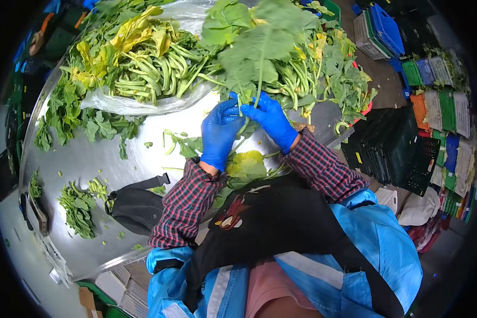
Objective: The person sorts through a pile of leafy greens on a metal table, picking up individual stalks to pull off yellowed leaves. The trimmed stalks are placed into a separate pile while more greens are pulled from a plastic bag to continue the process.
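Observation:
Both of my hands wear blue gloves and are close together over the front middle of the metal table. My left hand point(220, 133) is closed with its fingertips pinching leafy green stems. Just right of it, my right hand point(274, 122) grips the stalk of a large green leaf point(265, 50), which stands up away from me and is partly blurred. Beyond my hands lies a heap of cut green stems point(151, 74) with yellowed leaves on a clear plastic sheet point(138, 107). More leafy stalks point(302, 79) are piled to the right. A yellowing leaf point(246, 164) lies below my hands.
On the metal table point(138, 140) a black bag point(138, 209) with a strap and buckle lies at the left front. Beside it is a small bunch of greens point(78, 209). Stacked black crates point(387, 146) and coloured crates point(445, 111) stand at the right.

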Demonstrator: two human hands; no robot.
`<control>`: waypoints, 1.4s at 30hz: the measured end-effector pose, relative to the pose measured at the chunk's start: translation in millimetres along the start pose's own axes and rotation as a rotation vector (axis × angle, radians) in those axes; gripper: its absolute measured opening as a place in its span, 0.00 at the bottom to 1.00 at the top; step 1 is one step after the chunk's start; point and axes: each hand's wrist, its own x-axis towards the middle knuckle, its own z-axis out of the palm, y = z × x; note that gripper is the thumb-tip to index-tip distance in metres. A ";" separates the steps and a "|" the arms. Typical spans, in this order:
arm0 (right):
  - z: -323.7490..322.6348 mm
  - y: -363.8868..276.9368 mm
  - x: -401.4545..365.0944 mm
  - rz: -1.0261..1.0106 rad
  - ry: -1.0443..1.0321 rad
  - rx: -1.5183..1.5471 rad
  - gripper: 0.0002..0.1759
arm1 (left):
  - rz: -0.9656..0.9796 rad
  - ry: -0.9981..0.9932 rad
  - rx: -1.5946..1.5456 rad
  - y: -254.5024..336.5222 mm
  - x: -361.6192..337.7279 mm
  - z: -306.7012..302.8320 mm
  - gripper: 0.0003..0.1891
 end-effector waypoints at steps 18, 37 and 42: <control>13.4 1.2 6.5 0.400 -0.073 0.110 0.09 | -0.147 -0.090 -0.094 -11.2 -10.6 -25.0 0.15; 10.8 -19.4 10.4 0.427 -0.177 0.078 0.14 | 0.055 0.153 0.306 -12.9 -15.4 -19.0 0.13; -2.2 -15.8 -10.9 0.446 -0.209 0.271 0.12 | -0.205 0.031 -0.427 -6.6 -12.7 -28.4 0.11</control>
